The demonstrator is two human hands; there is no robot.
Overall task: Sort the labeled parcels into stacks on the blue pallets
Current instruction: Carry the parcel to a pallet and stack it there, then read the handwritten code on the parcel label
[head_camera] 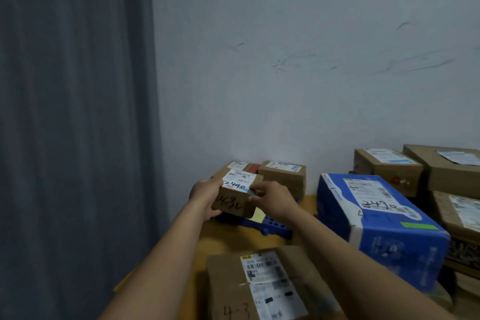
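Matt brown cardboard on the small parcel, with a smooth white paper label. Glossy printed card on the blue box; perforated blue plastic for the pallet. Soft grey cloth curtain beside a scuffed, matt painted wall.

Grey curtain at left — scuffed pale wall beside it.

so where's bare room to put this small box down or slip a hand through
Free: blue pallet edge below the held small box, and the yellow strip between it and the blue box. Crowded: cartons on the right.
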